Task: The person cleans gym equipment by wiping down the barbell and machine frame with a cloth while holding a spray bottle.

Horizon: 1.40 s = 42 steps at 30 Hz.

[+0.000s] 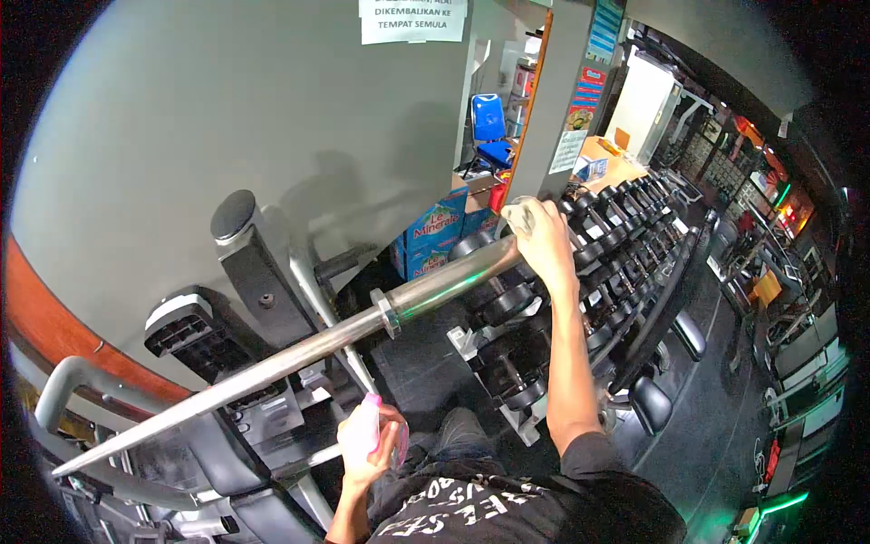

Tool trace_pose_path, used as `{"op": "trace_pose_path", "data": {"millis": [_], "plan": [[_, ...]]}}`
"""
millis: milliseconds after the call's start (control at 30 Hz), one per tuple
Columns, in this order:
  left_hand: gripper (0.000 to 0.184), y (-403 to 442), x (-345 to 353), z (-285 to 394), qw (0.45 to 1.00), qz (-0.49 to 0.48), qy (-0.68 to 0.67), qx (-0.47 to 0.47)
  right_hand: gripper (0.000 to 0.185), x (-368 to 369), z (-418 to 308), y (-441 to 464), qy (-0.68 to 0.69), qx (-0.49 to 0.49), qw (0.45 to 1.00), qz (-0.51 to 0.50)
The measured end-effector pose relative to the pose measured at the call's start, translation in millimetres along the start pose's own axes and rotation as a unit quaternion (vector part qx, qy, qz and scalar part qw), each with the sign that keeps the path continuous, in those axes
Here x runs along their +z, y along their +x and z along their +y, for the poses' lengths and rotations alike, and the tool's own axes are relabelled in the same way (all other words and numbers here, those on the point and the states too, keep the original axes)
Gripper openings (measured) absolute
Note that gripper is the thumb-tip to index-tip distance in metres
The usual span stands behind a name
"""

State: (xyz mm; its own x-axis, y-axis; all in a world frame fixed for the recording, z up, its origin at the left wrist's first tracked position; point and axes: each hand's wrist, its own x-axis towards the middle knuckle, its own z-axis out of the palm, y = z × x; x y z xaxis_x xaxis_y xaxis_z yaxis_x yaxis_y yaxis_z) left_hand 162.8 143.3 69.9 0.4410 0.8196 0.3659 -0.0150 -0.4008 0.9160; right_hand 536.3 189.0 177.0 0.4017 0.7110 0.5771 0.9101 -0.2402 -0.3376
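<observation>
A long steel barbell [272, 364] runs slantwise across the view, from the lower left up to the thick sleeve [458, 276] beyond its collar. My right hand [547, 245] is at the far end of that sleeve, its fingers closed around a pale, crumpled cloth [520, 216]. The cloth sits at the sleeve's tip; whether it presses on the metal is hard to see. Low in front of my body, my left hand [361, 458] grips a pink spray bottle [366, 422] below the bar. The fingers partly hide the bottle.
A rack of dumbbells [625, 245] stands to the right of the bar. Black padded gym equipment [237, 453] lies under the bar at left. Blue boxes [433, 227] are stacked by the grey wall [227, 109]. Further back are a blue chair [488, 118] and a wooden table [609, 161].
</observation>
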Motion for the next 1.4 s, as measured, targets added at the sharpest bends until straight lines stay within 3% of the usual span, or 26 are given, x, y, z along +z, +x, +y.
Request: {"op": "trace_pose_path", "data": {"millis": [67, 233, 367, 467, 533, 600, 633, 733, 800, 833, 900, 933, 1000, 1067, 1133, 1233, 1333, 1400], "plan": [[0.005, -2.6, -1.6, 1.4, 1.0, 0.018, -0.008, -0.004, 0.025, 4.7, -4.0, -14.8, 0.11, -0.033, 0.98, 0.16], [0.003, -3.6, -6.9, 6.9, 0.998, 0.047, -0.022, -0.022, 0.022, 63.0, 34.7, -51.1, 0.178, -0.098, 0.904, 0.377], [0.004, -1.1, -5.9, 7.7, 0.998, 0.053, -0.032, -0.008, 0.02, 64.6, 13.9, -69.1, 0.122, -0.024, 0.917, 0.38], [0.006, 1.9, 0.3, -2.3, 0.998, 0.045, -0.045, -0.008, 0.019, 57.6, -44.6, -80.5, 0.186, 0.048, 0.92, 0.342], [0.007, 6.9, 5.5, -2.1, 0.996, 0.039, -0.074, -0.019, 0.02, 47.6, -91.1, -98.2, 0.212, -0.044, 0.95, 0.227], [0.007, 11.4, 13.8, 0.6, 0.991, 0.07, -0.109, -0.042, 0.03, 40.5, -129.2, -110.1, 0.268, -0.214, 0.93, 0.13], [0.008, 12.6, 12.6, -6.8, 0.996, 0.045, -0.073, -0.024, 0.033, 32.1, -145.1, -116.3, 0.239, -0.244, 0.936, 0.083], [0.009, 16.2, 15.2, -5.2, 0.998, 0.045, -0.045, 0.007, 0.034, 28.0, -107.2, -103.4, 0.182, -0.254, 0.943, 0.11], [0.01, 15.7, 14.1, 4.6, 0.997, 0.044, -0.064, -0.003, 0.028, 16.8, -63.9, -82.2, 0.078, -0.185, 0.961, 0.189], [0.011, 15.2, 13.1, 9.3, 0.995, 0.046, -0.085, -0.011, 0.026, 19.6, -34.3, -73.3, 0.048, -0.088, 0.978, 0.185], [0.012, 14.4, 13.3, 13.9, 0.994, 0.051, -0.092, -0.019, 0.028, 9.1, -2.4, -54.1, 0.094, 0.023, 0.973, 0.211], [0.013, 14.0, 14.6, 14.7, 0.993, 0.054, -0.097, -0.026, 0.027, 15.0, 5.2, -53.6, 0.138, 0.009, 0.963, 0.23], [0.016, 11.9, 16.2, 6.2, 0.995, 0.047, -0.087, -0.019, 0.013, 12.1, -41.2, -63.3, 0.035, -0.022, 0.978, 0.205], [0.019, 13.1, 18.2, 0.8, 0.996, 0.038, -0.075, -0.013, 0.027, 17.0, -83.1, -87.9, 0.144, -0.061, 0.985, 0.075], [0.029, 16.4, 20.4, -0.2, 0.998, 0.03, -0.011, 0.046, 0.032, 17.6, -122.0, -104.5, 0.205, -0.235, 0.949, 0.051], [0.041, 16.9, 19.6, 5.6, 0.998, -0.004, -0.063, 0.015, 0.037, 25.1, -99.0, -102.4, 0.179, -0.247, 0.951, 0.058], [0.047, 12.7, 17.6, 1.6, 0.996, 0.008, -0.089, -0.015, 0.044, 7.6, -42.4, -71.1, 0.04, -0.113, 0.98, 0.156], [0.047, 9.8, 16.3, 1.8, 0.997, 0.007, -0.071, -0.03, 0.029, 5.0, -0.4, -48.9, 0.069, 0.01, 0.98, 0.187]]}}
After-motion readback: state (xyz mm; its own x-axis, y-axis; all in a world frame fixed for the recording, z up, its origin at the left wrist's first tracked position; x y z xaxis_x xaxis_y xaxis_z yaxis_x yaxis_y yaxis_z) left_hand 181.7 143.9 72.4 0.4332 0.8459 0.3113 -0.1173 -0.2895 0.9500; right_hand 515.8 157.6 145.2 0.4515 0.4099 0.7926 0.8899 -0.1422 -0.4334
